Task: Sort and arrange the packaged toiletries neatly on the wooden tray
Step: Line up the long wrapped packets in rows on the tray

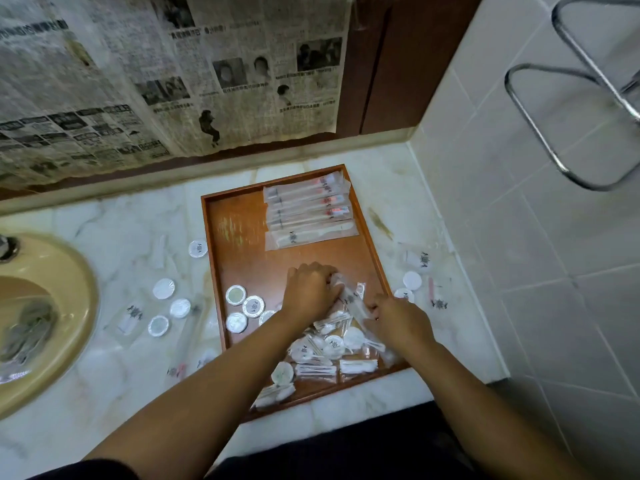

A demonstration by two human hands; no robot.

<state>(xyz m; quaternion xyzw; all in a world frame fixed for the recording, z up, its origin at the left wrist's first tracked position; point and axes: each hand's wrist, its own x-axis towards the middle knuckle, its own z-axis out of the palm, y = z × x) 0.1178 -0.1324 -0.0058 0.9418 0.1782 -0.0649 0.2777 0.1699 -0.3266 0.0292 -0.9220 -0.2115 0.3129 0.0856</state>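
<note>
The wooden tray [242, 237] lies on a marble counter. At its far right end sits a neat stack of long clear toothbrush packets [308, 206]. Several round white wrapped discs [242, 308] lie at the tray's left side. A loose heap of small packets [329, 351] fills the near right corner. My left hand [310, 292] and my right hand [398, 320] both hold one long clear packet [351, 299] above that heap, one hand at each end.
More discs [166, 306] and clear packets [131, 315] lie scattered on the counter [398, 174] left of the tray, others [422, 261] on its right. A beige sink [52, 306] is at far left. Newspaper covers the back wall; a tiled wall with a chrome rail [571, 133] stands right.
</note>
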